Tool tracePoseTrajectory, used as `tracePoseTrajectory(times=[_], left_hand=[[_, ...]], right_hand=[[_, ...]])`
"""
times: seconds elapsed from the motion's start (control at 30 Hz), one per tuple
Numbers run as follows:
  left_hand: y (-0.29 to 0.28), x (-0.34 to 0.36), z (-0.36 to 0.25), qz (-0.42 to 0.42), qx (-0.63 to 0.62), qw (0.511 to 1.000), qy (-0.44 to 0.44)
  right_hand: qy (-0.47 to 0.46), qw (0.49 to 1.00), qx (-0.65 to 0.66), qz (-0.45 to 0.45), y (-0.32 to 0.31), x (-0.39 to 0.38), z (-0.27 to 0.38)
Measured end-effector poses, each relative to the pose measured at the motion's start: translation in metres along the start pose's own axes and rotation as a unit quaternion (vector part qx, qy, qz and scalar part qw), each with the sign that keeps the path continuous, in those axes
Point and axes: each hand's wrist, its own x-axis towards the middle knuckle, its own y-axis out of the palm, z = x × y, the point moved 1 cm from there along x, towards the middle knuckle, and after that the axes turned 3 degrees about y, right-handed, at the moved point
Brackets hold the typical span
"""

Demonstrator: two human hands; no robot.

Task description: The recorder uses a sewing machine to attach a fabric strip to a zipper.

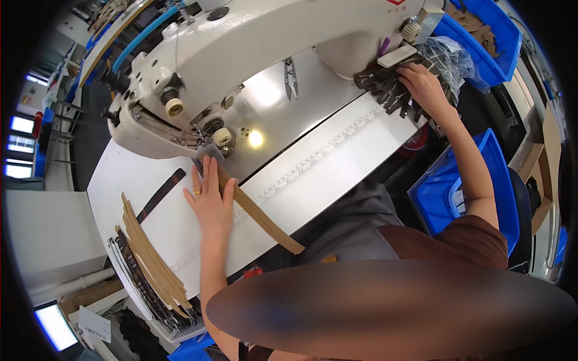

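My left hand (211,195) lies on a long tan strip (265,219), its fingers stretched out and slightly apart. The strip's far end is by the presser foot of a white sewing machine (277,36); its near end hangs over the table edge. At the right, my right hand (424,87) reaches into a heap of short dark straps with metal clips (385,84). Its fingers are bent down onto the heap, and what lies under the fingertips is hidden. A dark strip (161,195) rests left of my left hand.
Thread snips (291,78) lie on the metal bed. Tan and dark strips (150,265) are stacked at the table's left end. A clear plastic bag (448,57) sits by the heap. Blue bins (503,45) stand at the far right, and another blue bin (497,180) nearer me.
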Motion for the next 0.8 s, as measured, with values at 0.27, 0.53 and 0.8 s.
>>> tracePoseTrajectory(times=[0.27,0.53,0.8], left_hand=[[0.003,-0.001,0.002,-0.025,-0.015,1.0,-0.005],[0.003,-0.002,0.004,-0.042,-0.031,0.999,0.009],[0.003,-0.004,0.001,-0.08,0.053,0.995,0.032]], right_hand=[[-0.1,0.985,0.095,-0.107,0.001,-0.006,0.037],[-0.062,0.995,-0.026,-0.067,0.003,-0.007,0.005],[-0.119,0.981,0.14,-0.067,0.014,-0.019,0.042]])
